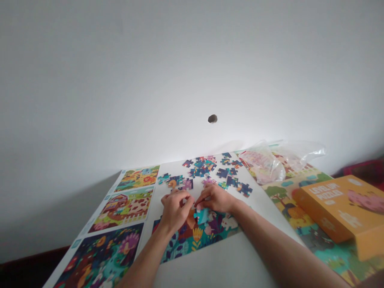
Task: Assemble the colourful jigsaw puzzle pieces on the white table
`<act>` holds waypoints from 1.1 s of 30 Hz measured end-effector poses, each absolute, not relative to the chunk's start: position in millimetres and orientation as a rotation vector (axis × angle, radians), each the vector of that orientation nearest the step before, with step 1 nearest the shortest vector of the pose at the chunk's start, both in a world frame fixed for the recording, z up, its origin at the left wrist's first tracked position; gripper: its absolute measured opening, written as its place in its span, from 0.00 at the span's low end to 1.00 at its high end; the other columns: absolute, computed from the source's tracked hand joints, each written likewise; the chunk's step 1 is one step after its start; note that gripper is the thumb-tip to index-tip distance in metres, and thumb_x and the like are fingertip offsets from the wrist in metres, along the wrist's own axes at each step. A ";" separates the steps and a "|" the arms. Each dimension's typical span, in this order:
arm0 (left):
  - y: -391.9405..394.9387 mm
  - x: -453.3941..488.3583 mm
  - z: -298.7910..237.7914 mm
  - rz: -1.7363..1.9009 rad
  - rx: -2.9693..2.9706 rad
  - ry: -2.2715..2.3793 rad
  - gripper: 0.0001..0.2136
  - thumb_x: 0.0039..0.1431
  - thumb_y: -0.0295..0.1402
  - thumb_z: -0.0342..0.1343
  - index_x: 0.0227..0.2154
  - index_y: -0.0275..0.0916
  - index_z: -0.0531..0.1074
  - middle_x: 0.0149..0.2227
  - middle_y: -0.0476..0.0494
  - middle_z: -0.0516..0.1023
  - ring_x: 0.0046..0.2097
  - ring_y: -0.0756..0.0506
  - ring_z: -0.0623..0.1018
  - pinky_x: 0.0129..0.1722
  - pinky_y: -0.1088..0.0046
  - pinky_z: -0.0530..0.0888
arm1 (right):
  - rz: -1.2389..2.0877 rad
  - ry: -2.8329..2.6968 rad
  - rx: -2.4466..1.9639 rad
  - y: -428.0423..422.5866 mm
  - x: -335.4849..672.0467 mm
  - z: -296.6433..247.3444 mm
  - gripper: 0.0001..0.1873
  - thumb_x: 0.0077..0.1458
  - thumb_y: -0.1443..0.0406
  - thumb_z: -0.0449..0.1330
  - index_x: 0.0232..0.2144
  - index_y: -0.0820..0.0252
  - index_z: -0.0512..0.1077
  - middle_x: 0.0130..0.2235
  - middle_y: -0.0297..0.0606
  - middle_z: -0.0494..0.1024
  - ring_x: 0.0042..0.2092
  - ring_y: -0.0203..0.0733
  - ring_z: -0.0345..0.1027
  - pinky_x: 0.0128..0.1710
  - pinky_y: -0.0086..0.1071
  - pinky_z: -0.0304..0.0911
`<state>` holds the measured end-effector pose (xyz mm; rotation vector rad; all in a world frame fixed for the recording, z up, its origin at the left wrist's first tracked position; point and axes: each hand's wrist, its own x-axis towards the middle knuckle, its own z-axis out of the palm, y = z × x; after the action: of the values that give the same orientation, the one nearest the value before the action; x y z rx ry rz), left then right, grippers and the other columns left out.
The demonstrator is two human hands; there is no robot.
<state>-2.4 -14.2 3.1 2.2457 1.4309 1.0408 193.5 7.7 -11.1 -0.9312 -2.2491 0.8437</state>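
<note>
A partly joined jigsaw puzzle [183,244] with flowers and white rabbits lies on the white table before me. Over its upper edge, my right hand [217,199] pinches a teal puzzle piece [202,216] between thumb and fingers. Close beside it, my left hand [177,208] is closed with thumb and fingertips together; anything between them is too small to make out. Beyond both hands lie several loose puzzle pieces [199,170], some in a heap and some spread out. A pink piece [209,181] sits just past my right fingers.
At left is a sheet of printed pictures [124,210]. An orange puzzle box [345,204] rests on a finished-looking animal picture [279,196] at right. Crumpled clear plastic bags [267,162] lie at the back right. A white wall [150,100] with a hole rises behind the table.
</note>
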 end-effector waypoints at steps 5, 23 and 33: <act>-13.0 -3.2 1.8 1.043 2.248 1.434 0.14 0.55 0.37 0.50 0.17 0.41 0.71 0.20 0.50 0.74 0.30 0.47 0.73 0.32 0.72 0.67 | 0.796 -2.287 -0.910 7.5 193.9 -11.5 0.08 0.56 0.58 0.63 0.35 0.49 0.82 0.33 0.34 0.81 0.37 0.40 0.68 0.49 0.34 0.55; -9.2 -3.7 -4.7 1.110 2.236 1.505 0.06 0.56 0.36 0.55 0.34 0.43 0.74 0.37 0.46 0.79 0.42 0.43 0.76 0.45 0.66 0.69 | 0.786 -1.451 -1.506 20.3 195.8 -18.4 0.10 0.54 0.59 0.61 0.33 0.61 0.77 0.27 0.36 0.79 0.28 0.38 0.71 0.31 0.29 0.61; -7.5 -5.2 -15.5 0.852 2.527 1.444 0.09 0.59 0.36 0.54 0.37 0.51 0.79 0.45 0.49 0.81 0.52 0.37 0.71 0.51 0.56 0.60 | 0.528 -1.817 -1.528 9.1 181.4 -19.4 0.15 0.55 0.65 0.59 0.46 0.58 0.76 0.40 0.42 0.81 0.44 0.45 0.72 0.45 0.32 0.63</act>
<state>-5.2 -7.5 -15.5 2.5270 1.4443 0.8521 181.4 9.1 -19.4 -1.5284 -1.8174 0.5284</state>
